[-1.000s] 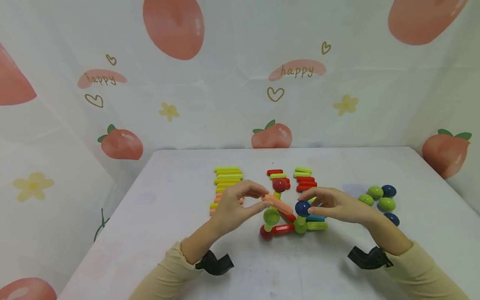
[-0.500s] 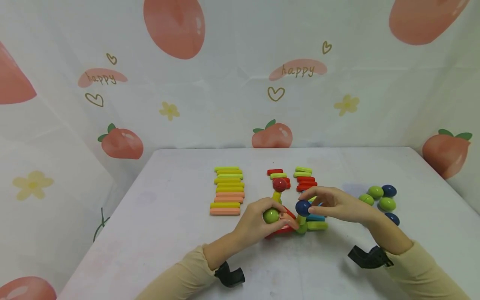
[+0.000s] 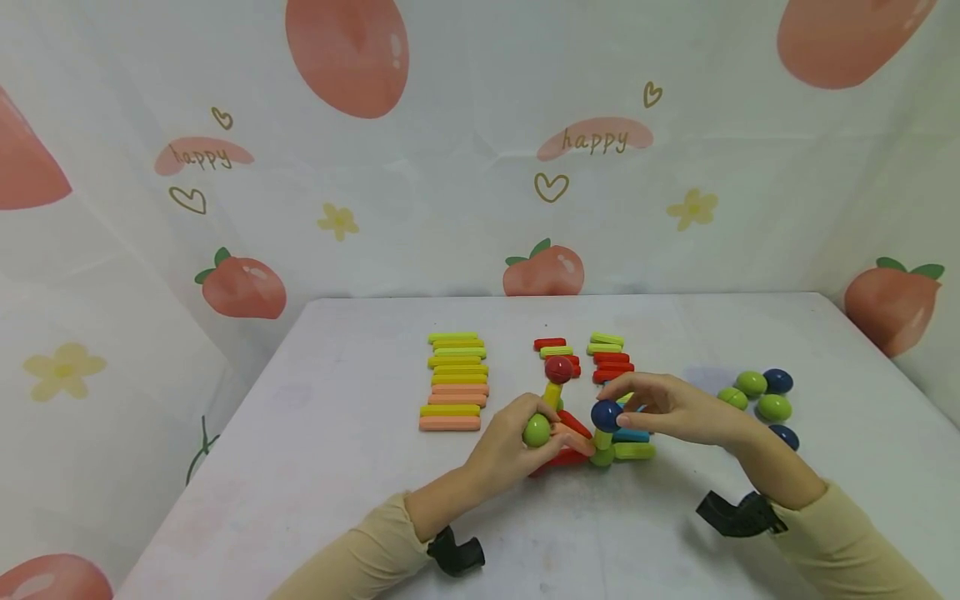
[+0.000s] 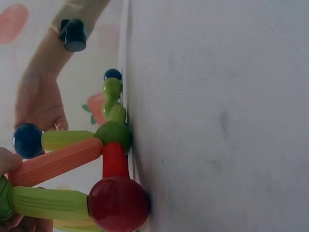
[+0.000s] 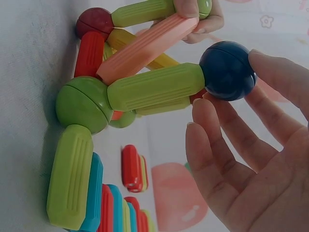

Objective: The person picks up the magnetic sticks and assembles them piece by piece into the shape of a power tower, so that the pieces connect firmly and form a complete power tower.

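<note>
Your nearer left hand (image 3: 507, 440) grips the ridged salmon-pink plastic rod (image 5: 147, 48), slanting down toward the glossy green ball (image 5: 83, 105) beneath the shiny navy ball (image 5: 228, 70) your right hand (image 3: 681, 408) holds

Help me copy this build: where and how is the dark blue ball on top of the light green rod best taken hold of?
Probably pinch the dark blue ball around its upper sides, coming from above and the right. It is round and caps the roughly upright light green rod, which blocks part of its underside; the left hand is close on its left.
</note>
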`<state>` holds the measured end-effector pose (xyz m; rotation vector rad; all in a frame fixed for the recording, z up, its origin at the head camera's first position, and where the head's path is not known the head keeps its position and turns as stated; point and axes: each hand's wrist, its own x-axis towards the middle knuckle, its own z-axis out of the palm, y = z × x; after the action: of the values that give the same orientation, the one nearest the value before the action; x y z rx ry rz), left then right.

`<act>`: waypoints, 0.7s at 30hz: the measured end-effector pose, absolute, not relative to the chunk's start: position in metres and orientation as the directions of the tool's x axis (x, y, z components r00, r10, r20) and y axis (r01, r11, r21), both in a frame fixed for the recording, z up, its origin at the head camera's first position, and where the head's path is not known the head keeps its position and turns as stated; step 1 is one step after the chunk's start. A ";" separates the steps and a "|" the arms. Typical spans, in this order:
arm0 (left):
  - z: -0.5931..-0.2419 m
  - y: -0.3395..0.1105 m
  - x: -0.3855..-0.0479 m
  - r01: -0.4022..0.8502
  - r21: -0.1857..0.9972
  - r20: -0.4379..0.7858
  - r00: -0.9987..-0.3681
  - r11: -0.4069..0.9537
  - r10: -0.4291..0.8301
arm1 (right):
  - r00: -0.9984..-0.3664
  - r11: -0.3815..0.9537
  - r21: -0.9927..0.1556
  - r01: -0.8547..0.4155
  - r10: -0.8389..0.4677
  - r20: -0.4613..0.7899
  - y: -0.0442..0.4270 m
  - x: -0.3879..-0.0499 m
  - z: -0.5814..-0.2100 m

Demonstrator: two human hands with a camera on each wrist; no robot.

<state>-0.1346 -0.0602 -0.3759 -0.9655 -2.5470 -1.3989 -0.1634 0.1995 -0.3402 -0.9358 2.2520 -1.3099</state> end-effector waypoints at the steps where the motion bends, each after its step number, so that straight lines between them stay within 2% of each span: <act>1: -0.376 -0.061 -0.135 0.566 0.723 0.350 -0.795 0.396 0.496 | -0.712 0.349 -0.865 -0.360 -0.703 0.013 0.200 -0.163 -0.340; 7: -0.371 -0.065 -0.136 0.584 0.673 0.295 -0.775 0.454 0.559 | -0.719 0.359 -0.860 -0.363 -0.695 0.013 0.201 -0.164 -0.342; 13: -0.367 -0.070 -0.138 0.547 0.691 0.207 -0.777 0.473 0.595 | -0.708 0.342 -0.871 -0.353 -0.706 0.011 0.201 -0.164 -0.342; 21: -0.364 -0.083 -0.143 0.505 0.736 0.155 -0.774 0.451 0.615 | -0.670 0.284 -0.874 -0.395 -0.740 0.063 0.196 -0.162 -0.346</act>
<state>-0.1425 -0.0827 -0.3639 -1.0824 -2.7880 -1.3366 -0.1619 0.1960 -0.3457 -1.0268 2.2042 -1.3420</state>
